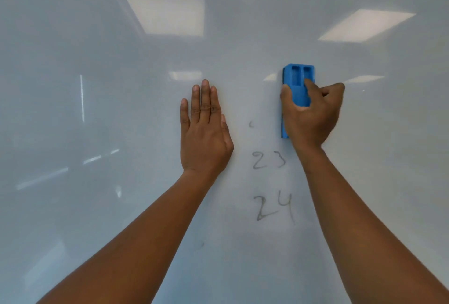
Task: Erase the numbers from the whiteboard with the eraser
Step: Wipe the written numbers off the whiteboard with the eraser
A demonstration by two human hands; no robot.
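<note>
The whiteboard [121, 109] fills the whole view. My right hand [313, 114] grips a blue eraser [298, 78] held upright and pressed against the board, right of centre. Below it the number 23 [268, 160] is written in faint dark marker, its right edge partly smudged. Under that stands the number 24 [275, 206]. A small leftover stroke [251, 124] sits left of the eraser. My left hand [205, 131] lies flat on the board with its fingers together, left of the numbers, holding nothing.
Ceiling lights reflect on the glossy board, one light patch [167, 13] at upper centre and another light patch [364, 24] at upper right. A tiny dark mark [200, 245] sits low, left of the numbers.
</note>
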